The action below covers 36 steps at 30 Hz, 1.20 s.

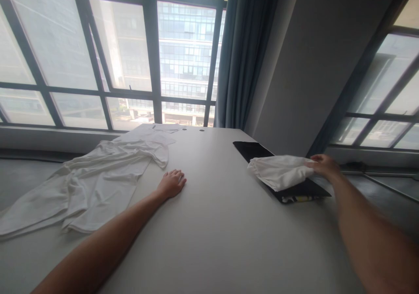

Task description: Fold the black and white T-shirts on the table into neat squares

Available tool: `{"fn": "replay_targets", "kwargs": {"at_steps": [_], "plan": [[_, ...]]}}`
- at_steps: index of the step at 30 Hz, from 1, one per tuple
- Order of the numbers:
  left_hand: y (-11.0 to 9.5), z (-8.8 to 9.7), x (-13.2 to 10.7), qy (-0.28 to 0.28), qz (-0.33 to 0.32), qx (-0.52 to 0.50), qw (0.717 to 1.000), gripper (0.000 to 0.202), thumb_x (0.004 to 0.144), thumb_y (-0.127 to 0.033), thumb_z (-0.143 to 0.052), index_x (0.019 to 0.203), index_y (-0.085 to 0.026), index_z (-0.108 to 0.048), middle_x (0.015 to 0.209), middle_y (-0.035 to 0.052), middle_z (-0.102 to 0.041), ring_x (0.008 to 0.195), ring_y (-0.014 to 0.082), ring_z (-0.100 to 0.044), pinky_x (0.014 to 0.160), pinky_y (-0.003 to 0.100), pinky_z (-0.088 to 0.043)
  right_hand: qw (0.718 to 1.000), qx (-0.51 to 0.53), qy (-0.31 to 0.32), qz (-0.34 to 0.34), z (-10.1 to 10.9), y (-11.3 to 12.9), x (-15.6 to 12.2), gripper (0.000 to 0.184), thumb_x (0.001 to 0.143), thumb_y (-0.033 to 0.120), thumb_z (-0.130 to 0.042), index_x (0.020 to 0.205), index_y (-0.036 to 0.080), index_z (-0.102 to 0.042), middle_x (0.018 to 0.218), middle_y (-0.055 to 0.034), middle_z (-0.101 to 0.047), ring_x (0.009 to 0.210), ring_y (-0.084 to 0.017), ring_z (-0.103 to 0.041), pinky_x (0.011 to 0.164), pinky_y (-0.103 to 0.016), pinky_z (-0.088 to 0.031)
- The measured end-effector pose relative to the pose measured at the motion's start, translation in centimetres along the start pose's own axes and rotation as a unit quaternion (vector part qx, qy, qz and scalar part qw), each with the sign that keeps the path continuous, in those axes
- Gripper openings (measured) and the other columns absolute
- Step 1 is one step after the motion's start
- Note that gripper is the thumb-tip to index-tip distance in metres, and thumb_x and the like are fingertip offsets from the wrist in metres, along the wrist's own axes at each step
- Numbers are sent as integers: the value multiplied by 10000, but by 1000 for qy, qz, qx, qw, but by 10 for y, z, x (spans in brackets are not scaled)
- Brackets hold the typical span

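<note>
My left hand (172, 183) lies on the white table (209, 237), its fingers loosely out and nothing in them. Just beyond and left of it, a loose white garment (108, 176) is spread in wrinkles over the table's left side; it looks like a shirt. At the right, my right hand (324, 165) pinches the right end of a folded white cloth (278, 172). That cloth lies across a flat black item (304, 191) with a yellow and white pattern at its near edge. Whether the black item is cloth or a bag, I cannot tell.
Papers (163, 129) lie at the table's far left corner, near two dark round holes (193, 130). Behind the table stand large windows (183, 49), a blue-grey curtain (242, 58) and a slanting grey pillar (314, 67). Floor shows on both sides of the table.
</note>
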<state>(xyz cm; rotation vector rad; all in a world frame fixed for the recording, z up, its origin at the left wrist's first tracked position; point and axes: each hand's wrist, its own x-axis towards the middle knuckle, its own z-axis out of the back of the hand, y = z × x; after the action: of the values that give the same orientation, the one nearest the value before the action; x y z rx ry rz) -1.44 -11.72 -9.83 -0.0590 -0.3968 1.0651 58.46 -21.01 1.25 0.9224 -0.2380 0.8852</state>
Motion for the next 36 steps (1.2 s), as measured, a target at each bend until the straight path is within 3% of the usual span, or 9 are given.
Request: {"fn": "replay_targets", "kwargs": {"at_steps": [3,5,10,16,23,28,31,34,36], "plan": [[0,-1,0,0,-1,-1,1000,381,963,-395,-449,1236,-211,-641,1441,140,-548,1370,308,-460,1148,529,-320,989,0,92,-118,-9,-27,-11,303,544,4,-759,526,224,-551,662,-107,-626,538,-166,-530,658,-384,-402],[0,-1,0,2,-1,2,1000,383,963,-395,-450,1239,-209,-638,1444,140,-545,1369,306,-463,1149,527,-320,987,1,116,-113,-12,-28,-17,265,555,13,-756,531,216,-587,685,-110,-641,581,-181,-557,692,-381,-406],[-1,2,0,12,3,17,1000,385,969,-390,-444,1254,-205,-626,1448,126,-546,1377,290,-455,1154,510,-320,998,-14,3,-63,-10,-22,-23,91,706,137,-672,772,199,-683,943,-152,-711,821,-233,-652,759,-341,-447],[-4,3,-2,14,10,17,1000,398,968,-400,-447,1260,-201,-628,1448,119,-548,1373,284,-458,1157,494,-318,962,-221,36,-154,-22,-20,-36,298,670,186,-700,963,201,-755,1059,-246,-694,1021,-389,-637,795,-501,-426],[15,25,11,23,27,17,999,455,966,-463,-414,1280,-226,-643,1374,114,-610,1234,248,-582,1049,361,-436,973,-194,61,105,-52,84,-61,340,876,258,-546,1180,143,-646,1197,-180,-646,1114,-294,-575,888,-395,-412],[75,54,18,37,291,165,942,606,934,-519,-411,1402,-160,-549,1458,237,-501,1353,461,-418,1051,686,-299,946,-173,165,221,-90,144,-100,298,883,309,-582,1137,172,-656,1203,-119,-653,1119,-264,-587,931,-357,-429],[98,56,9,92,398,164,898,755,918,-611,-351,1486,-124,-451,1558,284,-329,1400,549,-286,1002,764,-272,921,-183,236,250,-112,161,-121,327,875,339,-608,1158,184,-659,1250,-116,-641,1155,-270,-585,952,-363,-439],[91,52,1,110,415,141,892,793,914,-665,-285,1506,-157,-429,1585,262,-287,1392,556,-299,964,742,-343,903,-185,291,255,-129,177,-138,343,870,350,-617,1177,202,-659,1308,-110,-619,1197,-271,-572,962,-371,-448],[75,49,1,111,357,131,918,766,911,-664,-309,1432,-147,-528,1496,288,-431,1317,555,-416,904,706,-412,891,-187,320,260,-136,190,-148,348,874,352,-615,1189,209,-657,1320,-108,-614,1209,-269,-568,982,-381,-442]]}}
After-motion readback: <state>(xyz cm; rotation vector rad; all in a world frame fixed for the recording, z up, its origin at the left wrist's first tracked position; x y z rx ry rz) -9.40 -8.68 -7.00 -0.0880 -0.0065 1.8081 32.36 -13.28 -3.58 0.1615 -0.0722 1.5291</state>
